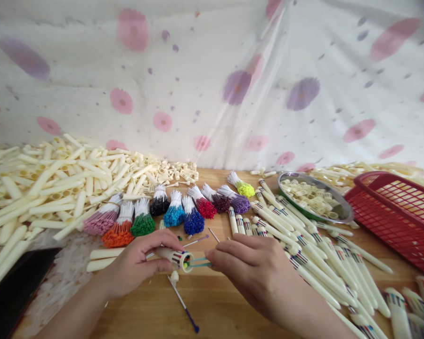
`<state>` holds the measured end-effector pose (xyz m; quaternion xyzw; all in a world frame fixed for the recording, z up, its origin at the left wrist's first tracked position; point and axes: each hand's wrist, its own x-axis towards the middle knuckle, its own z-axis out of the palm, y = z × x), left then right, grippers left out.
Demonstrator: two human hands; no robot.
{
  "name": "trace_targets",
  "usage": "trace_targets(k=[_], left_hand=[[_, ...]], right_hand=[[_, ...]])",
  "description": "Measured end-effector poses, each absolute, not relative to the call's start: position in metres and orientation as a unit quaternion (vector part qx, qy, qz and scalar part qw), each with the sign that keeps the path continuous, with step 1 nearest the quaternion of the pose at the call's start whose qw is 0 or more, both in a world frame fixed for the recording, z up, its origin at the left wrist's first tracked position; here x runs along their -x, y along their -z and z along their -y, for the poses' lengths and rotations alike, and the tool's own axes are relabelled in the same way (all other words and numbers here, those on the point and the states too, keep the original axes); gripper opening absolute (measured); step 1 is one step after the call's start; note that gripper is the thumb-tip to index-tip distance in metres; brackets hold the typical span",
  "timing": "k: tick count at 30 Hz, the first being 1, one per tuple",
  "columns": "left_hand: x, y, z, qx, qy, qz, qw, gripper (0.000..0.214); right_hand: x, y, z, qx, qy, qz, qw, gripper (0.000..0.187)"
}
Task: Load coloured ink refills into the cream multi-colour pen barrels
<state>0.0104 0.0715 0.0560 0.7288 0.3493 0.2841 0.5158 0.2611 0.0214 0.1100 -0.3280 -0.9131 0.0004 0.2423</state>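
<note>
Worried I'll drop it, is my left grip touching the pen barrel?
Touching: the head view shows your left grip pinching the pen barrel between thumb and fingers.

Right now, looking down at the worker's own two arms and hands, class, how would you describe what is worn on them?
The left hand and right hand are ungloved, and no ring, watch or bracelet shows. Both forearms are bare as far as the picture reaches, with no sleeve or cuff in view.
</note>
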Motion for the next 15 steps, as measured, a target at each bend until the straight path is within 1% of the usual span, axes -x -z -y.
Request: trace_targets(k=[8,15], left_hand=[[-0.0110,-0.0579,-0.0709,-0.732,-0.273,-0.349,0.517,0.019],[-0.0102,-0.0541,-0.0711,-0.724,-0.254,-0.346,0.539,0.022]], right_hand=[[-0.2592,-0.1100,-0.0222,0.319,0.009,0.916,0.243,0.028],[-0.2611,-0.1093,-0.0223,0.310,0.018,0.915,0.258,0.026]])
